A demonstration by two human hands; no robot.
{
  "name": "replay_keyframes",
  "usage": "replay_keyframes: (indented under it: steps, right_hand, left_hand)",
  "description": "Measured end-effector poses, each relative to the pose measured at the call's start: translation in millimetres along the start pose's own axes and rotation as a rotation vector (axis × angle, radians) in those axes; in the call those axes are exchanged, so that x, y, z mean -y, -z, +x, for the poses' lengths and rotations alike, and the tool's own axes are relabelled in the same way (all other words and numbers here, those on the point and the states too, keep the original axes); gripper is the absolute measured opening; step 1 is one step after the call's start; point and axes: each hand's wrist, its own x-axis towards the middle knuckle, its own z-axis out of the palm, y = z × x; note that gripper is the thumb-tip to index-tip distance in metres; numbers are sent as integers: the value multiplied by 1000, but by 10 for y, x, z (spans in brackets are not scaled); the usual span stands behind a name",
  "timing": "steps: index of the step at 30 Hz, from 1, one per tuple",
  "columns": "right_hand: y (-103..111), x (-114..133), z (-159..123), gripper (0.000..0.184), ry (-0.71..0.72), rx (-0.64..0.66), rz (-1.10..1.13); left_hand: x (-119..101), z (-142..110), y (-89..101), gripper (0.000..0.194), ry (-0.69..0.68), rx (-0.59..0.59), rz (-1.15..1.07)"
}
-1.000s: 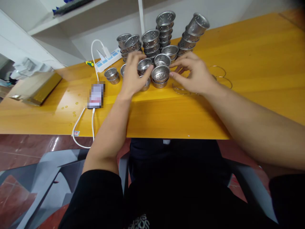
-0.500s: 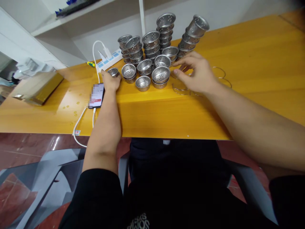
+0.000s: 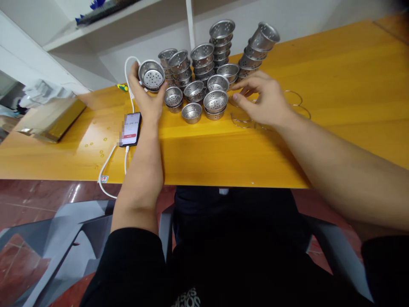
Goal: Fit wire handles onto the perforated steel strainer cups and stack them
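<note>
My left hand [image 3: 145,96] is closed around a perforated metal strainer cup [image 3: 152,76], gripping it by its sides above the table with the mouth tilted toward me. A second rim shows beneath it, so cups may be nested. My right hand [image 3: 260,94] has its thumb and fingers apart, with nothing visible between them. It is beside a low pair of strainer cups [image 3: 216,102] and over several thin wire rings [image 3: 243,121]. A single strainer cup [image 3: 191,113] stands in front of the group. Taller stacks of cups [image 3: 223,34] rise behind, and one stack [image 3: 262,40] leans right.
A phone [image 3: 130,128] with white cables lies left of my left forearm. Behind it are a white power strip [image 3: 145,87] and a yellow-green tool handle [image 3: 122,87]. A cardboard box [image 3: 54,119] stands at the left on the wooden table [image 3: 207,157], with shelving behind.
My left hand has lifted the strainer cup up from the table beside the phone, and the cup now shows its perforated bottom. My right hand has stayed in place.
</note>
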Motion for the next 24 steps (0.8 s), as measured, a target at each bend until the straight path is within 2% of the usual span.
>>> replay_keyframes:
  steps: [3,5,7,9,12,15,19,22,24]
  right_hand:
    - [29,107,3,37,10,20,3]
    - [38,202,4,47,48,11,2]
    - [30,293,1,60,106,20,16]
    - [10,360,-5,65,140,65,33]
    - [-22,390,-11,46,125,110,40]
    - [-32,368,-4,34,122,104,65]
    - [-20,375,11,29,126,79,144]
    - [-24,411,16,31,64,82,95]
    - [-34,436,18,37,82,55,61]
  left_hand:
    - [-372,1,-135,100,-19,15,-43]
    - [-509,13,-288,105,-43,24,-60]
    - [-536,26,-481,109,-65,-4,-57]
    - [-487,29,-671,109,-88,-83,-63]
    - [-403,13,-850,109,-131,-34,-52]
    - [-381,-2,-886,103,-135,50,-72]
    - [-359,6,-886,102,-123,73,-107]
    - [-339,21,-905,102,-114,59,-109]
    - [-349,26,-913,100,-109,51,-112]
